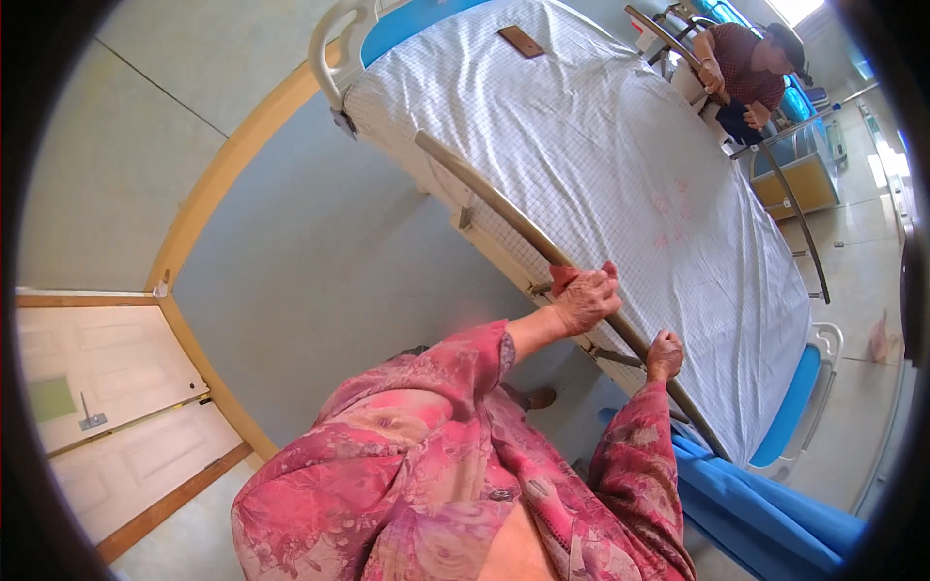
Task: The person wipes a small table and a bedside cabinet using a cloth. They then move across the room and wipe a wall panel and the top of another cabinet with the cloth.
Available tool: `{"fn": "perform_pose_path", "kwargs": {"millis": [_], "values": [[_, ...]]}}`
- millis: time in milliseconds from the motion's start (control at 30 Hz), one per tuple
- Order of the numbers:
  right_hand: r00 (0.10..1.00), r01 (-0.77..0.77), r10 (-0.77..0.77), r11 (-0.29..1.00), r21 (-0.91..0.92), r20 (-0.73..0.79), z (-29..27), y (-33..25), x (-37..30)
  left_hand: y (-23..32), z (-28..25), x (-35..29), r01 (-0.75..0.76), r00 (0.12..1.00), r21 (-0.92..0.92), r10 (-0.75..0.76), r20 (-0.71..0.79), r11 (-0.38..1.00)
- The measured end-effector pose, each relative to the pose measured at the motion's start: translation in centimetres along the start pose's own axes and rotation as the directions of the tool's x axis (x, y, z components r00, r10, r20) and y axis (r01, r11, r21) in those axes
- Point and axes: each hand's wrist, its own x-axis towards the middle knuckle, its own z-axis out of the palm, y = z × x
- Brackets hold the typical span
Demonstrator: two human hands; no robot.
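Observation:
A long brown side rail point(506, 210) runs along the near side of a hospital bed. My left hand point(587, 302) is closed over the middle of this rail, with a reddish cloth point(561, 277) bunched under its fingers and against the bar. Further down the same rail, my right hand point(665, 356) is wrapped round the bar in a fist. Metal supports point(618, 358) join the rail to the bed frame below my hands. Beyond the rail lies a mattress under a white checked sheet point(581, 145), wrinkled and marked with faint red print.
A brown flat object point(521, 41) lies on the sheet. Across the bed, a person point(746, 63) grips the far rail point(796, 208), a dark cloth point(738, 124) at their hands. Blue-and-white end boards point(790, 407) close the bed. A blue curtain point(765, 504) hangs lower right; a door point(107, 368) stands left.

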Motion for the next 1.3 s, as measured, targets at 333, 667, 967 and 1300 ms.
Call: {"fn": "perform_pose_path", "kwargs": {"millis": [333,667,967,1300], "values": [[0.995,0.098,-0.098,0.995,-0.013,-0.021,2.1,2.5,-0.1,-16.4,-11.5,-2.4,0.268,0.963,0.306,-0.248,-0.104,0.913],[0.995,-0.097,0.096,0.994,0.050,0.018,-1.4,-2.6,-0.3,-28.5,-12.5,-6.9,0.514,0.847,0.432,-0.517,-0.122,0.741],[0.991,-0.133,0.133,0.991,0.012,-0.020,-1.5,-0.5,-0.8,-7.7,-5.1,-1.3,0.292,0.950,0.171,-0.306,0.063,0.941],[0.989,-0.147,0.146,0.986,0.079,0.008,-2.7,-1.7,-1.2,-9.2,-8.4,-2.4,0.092,0.978,0.237,-0.133,0.163,0.967]]}}
